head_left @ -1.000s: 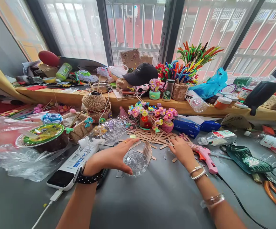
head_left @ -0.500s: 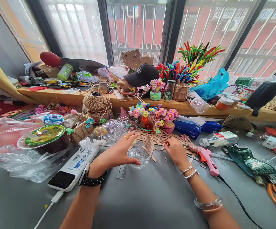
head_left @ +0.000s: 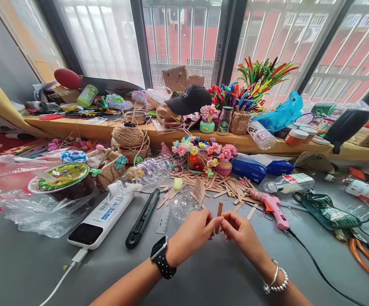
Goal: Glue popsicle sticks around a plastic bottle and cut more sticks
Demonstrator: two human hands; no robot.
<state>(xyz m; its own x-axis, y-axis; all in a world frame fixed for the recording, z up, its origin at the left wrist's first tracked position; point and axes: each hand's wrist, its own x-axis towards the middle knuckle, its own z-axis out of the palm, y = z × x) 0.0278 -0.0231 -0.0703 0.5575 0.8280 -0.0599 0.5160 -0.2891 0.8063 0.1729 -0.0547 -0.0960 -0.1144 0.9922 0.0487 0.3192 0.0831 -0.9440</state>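
Close together above the front of the table, my left hand (head_left: 195, 231) and my right hand (head_left: 242, 233) pinch one short wooden craft stick (head_left: 219, 209) between their fingertips. The stick stands roughly upright; its lower part is partly behind the fingers. Just beyond my left hand is a clear plastic bottle piece (head_left: 181, 204), with a small panel of joined craft sticks (head_left: 199, 190) at its right side. Behind both hands spreads a pile of loose craft sticks (head_left: 225, 183). A pink glue gun (head_left: 277, 212) lies to the right of my right hand.
Left of my hands lie a black utility knife (head_left: 143, 219), a clear ruler (head_left: 163, 220) and a white power bank (head_left: 103, 221) with a cable. Crocheted flower pots (head_left: 224, 169) stand behind the pile. Orange-handled scissors (head_left: 367, 261) and a clear bottle (head_left: 291, 183) are at right.
My right hand has come back from the stick pile with a craft stick. My left hand has left the plastic bottle piece, moved right and closed on the same stick, uncovering the knife.
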